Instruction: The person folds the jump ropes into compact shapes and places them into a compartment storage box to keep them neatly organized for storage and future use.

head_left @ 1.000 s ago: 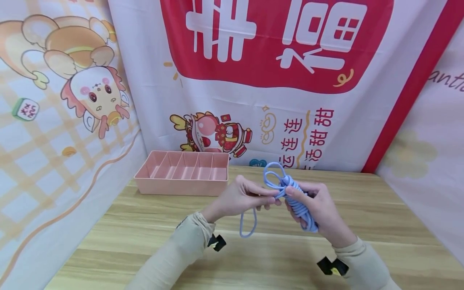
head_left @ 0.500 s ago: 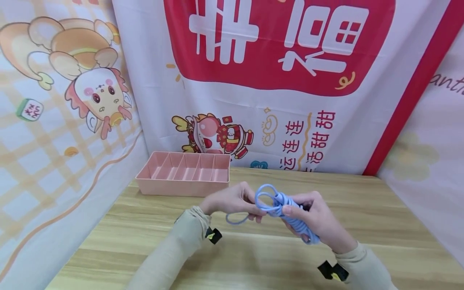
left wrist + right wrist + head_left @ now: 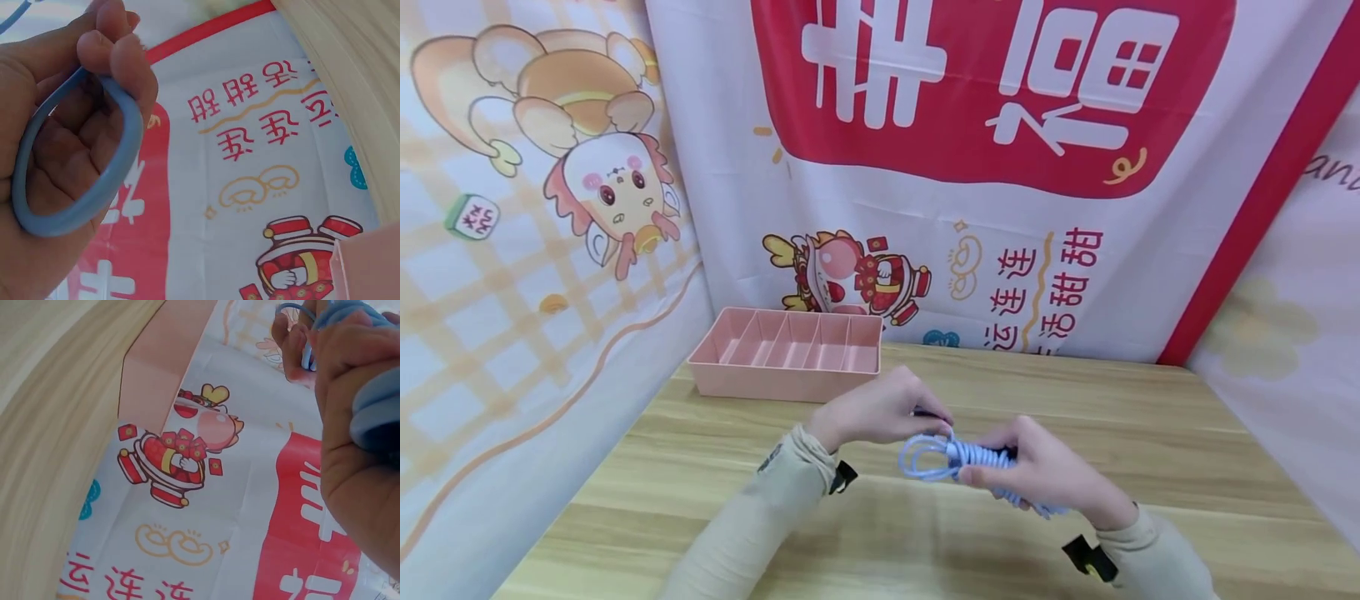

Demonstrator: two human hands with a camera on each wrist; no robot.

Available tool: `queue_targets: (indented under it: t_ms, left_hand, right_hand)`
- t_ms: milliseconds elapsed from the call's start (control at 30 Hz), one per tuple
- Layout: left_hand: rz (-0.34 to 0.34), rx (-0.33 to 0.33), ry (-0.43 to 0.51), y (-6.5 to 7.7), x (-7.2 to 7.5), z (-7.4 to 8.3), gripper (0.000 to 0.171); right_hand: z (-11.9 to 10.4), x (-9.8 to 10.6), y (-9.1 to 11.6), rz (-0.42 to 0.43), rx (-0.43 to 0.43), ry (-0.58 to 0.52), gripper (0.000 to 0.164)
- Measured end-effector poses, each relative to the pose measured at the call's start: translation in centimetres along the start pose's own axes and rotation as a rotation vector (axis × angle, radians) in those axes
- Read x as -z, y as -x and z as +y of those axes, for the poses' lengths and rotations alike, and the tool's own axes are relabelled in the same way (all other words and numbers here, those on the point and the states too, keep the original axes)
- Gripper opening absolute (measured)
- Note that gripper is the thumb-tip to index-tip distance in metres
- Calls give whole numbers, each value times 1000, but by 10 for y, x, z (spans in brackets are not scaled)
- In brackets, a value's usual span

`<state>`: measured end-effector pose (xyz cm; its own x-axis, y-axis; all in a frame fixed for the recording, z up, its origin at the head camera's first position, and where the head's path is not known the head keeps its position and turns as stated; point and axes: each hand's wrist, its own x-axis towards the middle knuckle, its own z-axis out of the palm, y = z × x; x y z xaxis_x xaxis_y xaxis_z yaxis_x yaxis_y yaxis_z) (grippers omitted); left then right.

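Note:
A light blue rope (image 3: 979, 455) is wound into a tight bundle, with loops sticking out at its left end, held above the table in the head view. My right hand (image 3: 1048, 471) grips the wound part, thumb on the near side. At the looped end, my left hand (image 3: 883, 408) pinches the cord between thumb and fingertips. The left wrist view shows a cord loop (image 3: 59, 226) hanging from those fingertips in front of the palm. In the right wrist view, coils of the rope (image 3: 381, 403) show beside the right hand (image 3: 356, 450), partly cut off by the frame.
A pink box (image 3: 775, 383) with several divided compartments stands at the back left of the wooden table (image 3: 1150, 442), behind the left hand. Printed cloth (image 3: 970, 167) hangs behind the table, and patterned cloth walls rise on both sides.
The bundle has tilted flatter and come down slightly, its looped end moving left and down. The free loop seen hanging under the left hand is now hidden in the head view.

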<state>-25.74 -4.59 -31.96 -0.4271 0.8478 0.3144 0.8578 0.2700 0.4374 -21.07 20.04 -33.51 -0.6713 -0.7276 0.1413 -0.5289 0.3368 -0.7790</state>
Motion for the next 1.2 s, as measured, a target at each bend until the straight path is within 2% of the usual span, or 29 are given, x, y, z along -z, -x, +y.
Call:
queue_targets:
  t_ms: [100,167,300,433,500,600,667,767,833,967,1133,1200]
  left_hand:
    - [-18,-39,-66,-4,-3,12,8]
    - [-21,-55,-105,-6,-6,21,14]
    - [-13,-68,-231,-8,-12,36,26]
    - [-23,-70,-402,-10,-17,47,15]
    - [-13,-73,-483,-10,-19,50,11]
    - [39,-65,-571,-9,-19,52,13]
    - [75,-70,-626,-8,-19,52,17]
    - [104,-83,-702,-8,-19,53,21]
    - [120,-94,-750,-8,-19,53,23]
    - [182,-130,-814,-9,-19,53,25]
    - [327,-167,-816,-12,-22,51,26]
    - [399,-170,-797,-13,-25,50,24]
  right_hand:
    - [3,-5,-1,-42,50,44,15]
    - [4,-8,-2,-48,80,81,18]
    - [6,-13,-6,-10,109,142,22]
    - [7,-18,-8,22,91,149,27]
    - [7,-19,-9,41,51,123,25]
    - [7,-21,-10,84,-34,48,20]
    - [6,-22,-11,112,-105,-32,23]
    - [7,-23,-11,160,-167,-126,24]
    - [8,-24,-11,201,-173,-157,24]
    - [10,-22,-12,312,-136,-142,24]
    - [10,-17,-11,467,-133,-122,29]
    - [10,-14,-10,506,-137,-146,36]
